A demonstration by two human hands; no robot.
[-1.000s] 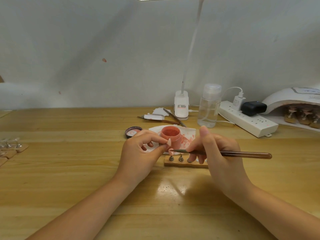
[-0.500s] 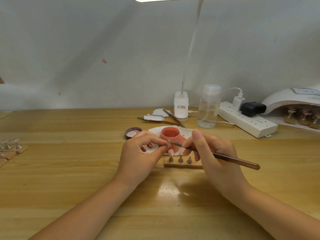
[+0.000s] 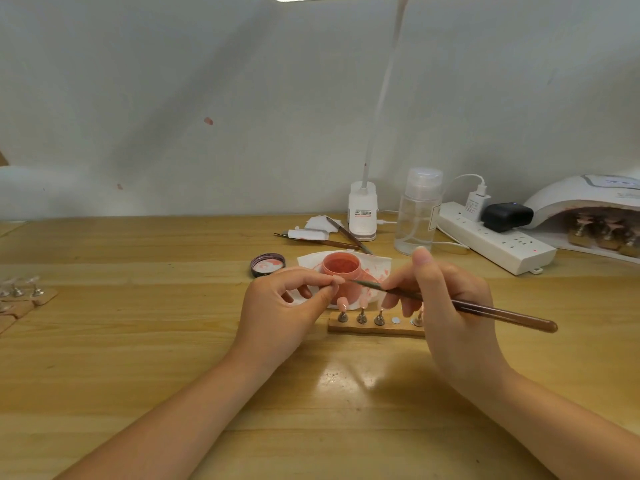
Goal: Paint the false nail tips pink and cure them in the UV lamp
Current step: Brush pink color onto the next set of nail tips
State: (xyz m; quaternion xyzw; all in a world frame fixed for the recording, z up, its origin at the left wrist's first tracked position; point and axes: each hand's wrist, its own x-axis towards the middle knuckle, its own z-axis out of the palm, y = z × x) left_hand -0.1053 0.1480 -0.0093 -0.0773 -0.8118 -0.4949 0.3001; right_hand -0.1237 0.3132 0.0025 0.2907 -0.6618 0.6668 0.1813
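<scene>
My left hand [image 3: 284,306] pinches a small nail tip [image 3: 337,280] between thumb and forefinger, just in front of the open pink gel jar [image 3: 341,268]. My right hand [image 3: 446,299] grips a brown brush [image 3: 485,310], whose bristle end reaches the pinched tip. Below them a wooden holder [image 3: 374,328] carries several metal stands with pink tips [image 3: 343,302], plus one bare round spot. The white UV lamp [image 3: 585,199] sits at the far right with holders of tips inside.
The jar's lid [image 3: 267,265] lies left of the jar on a stained white paper [image 3: 379,263]. Behind are spare brushes [image 3: 346,233], a desk lamp base [image 3: 362,211], a clear pump bottle [image 3: 418,213] and a power strip [image 3: 495,242]. Spare stands [image 3: 24,289] lie at the far left.
My right hand tilted the brush so its handle points down to the right and its bristles rose to the tip my left hand pinches. My right hand shifted right, uncovering more of the wooden holder.
</scene>
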